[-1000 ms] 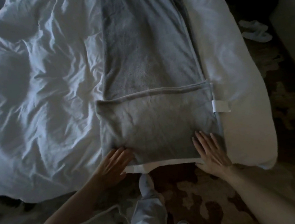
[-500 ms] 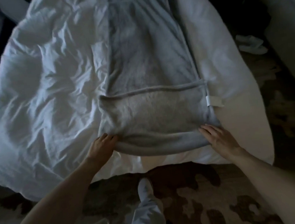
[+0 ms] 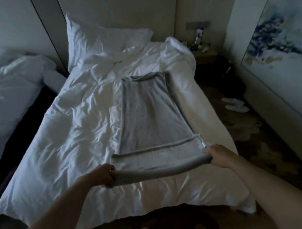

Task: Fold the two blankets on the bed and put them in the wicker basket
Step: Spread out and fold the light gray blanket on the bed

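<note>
A grey blanket [image 3: 150, 114] lies as a long narrow strip down the right half of the bed [image 3: 73, 142], on the white duvet. Its near end is folded over into a thick roll, lifted off the duvet. My left hand [image 3: 104, 175] grips the left end of that fold. My right hand [image 3: 218, 155] grips the right end, next to a small white tag. A second blanket and the wicker basket are not in view.
A white pillow [image 3: 99, 40] leans at the headboard. A second bed [image 3: 2, 106] stands to the left across a dark gap. White slippers [image 3: 234, 104] lie on the patterned carpet at the right, near a nightstand [image 3: 205, 56] and a wall painting [image 3: 280, 41].
Both hands went from lying flat on the blanket's near fold to gripping its ends and lifting it further up the bed. The view has tilted up to show the whole bed.
</note>
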`<action>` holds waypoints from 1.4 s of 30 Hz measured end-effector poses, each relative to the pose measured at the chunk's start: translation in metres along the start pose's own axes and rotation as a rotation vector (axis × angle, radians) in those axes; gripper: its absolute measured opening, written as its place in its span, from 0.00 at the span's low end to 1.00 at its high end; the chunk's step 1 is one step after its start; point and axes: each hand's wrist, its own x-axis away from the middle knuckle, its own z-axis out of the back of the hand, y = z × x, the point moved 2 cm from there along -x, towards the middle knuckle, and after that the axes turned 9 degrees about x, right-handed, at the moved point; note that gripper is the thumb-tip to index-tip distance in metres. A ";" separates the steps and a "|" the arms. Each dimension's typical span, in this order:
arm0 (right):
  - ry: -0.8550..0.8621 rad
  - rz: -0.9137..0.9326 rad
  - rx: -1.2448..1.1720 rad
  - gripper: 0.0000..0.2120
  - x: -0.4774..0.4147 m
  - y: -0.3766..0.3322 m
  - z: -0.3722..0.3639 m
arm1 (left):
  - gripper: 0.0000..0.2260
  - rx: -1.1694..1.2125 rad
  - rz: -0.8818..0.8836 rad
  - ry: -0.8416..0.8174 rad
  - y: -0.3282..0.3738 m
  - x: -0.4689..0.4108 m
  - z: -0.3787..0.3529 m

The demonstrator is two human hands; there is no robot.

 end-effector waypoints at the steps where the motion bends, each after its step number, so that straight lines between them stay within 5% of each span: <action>1: 0.038 -0.028 -0.050 0.12 -0.001 0.005 0.012 | 0.10 0.120 -0.005 0.057 0.003 0.000 0.010; 7: 0.289 -0.258 -0.388 0.11 -0.051 0.032 0.070 | 0.09 0.787 -0.053 0.515 0.009 -0.037 0.072; 11: 0.446 -0.389 -0.598 0.04 -0.132 0.054 0.092 | 0.08 0.990 -0.014 0.680 0.015 -0.108 0.108; 15: 0.499 -0.500 -0.751 0.08 -0.231 0.069 0.092 | 0.06 1.024 0.081 0.738 0.013 -0.208 0.136; 27: 0.363 -0.690 -0.925 0.14 -0.436 0.095 -0.018 | 0.12 0.847 0.322 0.533 -0.033 -0.430 0.122; 30: 0.261 -0.717 -0.953 0.23 -0.459 0.100 -0.041 | 0.17 0.900 0.338 0.467 -0.034 -0.441 0.108; 33: 0.032 -0.680 -0.926 0.29 -0.467 0.098 -0.057 | 0.13 0.640 0.379 0.480 -0.039 -0.429 0.100; 36: -0.061 -0.641 -0.903 0.28 -0.464 0.102 -0.069 | 0.10 0.545 0.386 0.248 -0.041 -0.416 0.086; 42: 0.167 -0.505 -0.680 0.16 -0.475 0.102 -0.066 | 0.12 0.696 0.491 0.064 -0.040 -0.417 0.064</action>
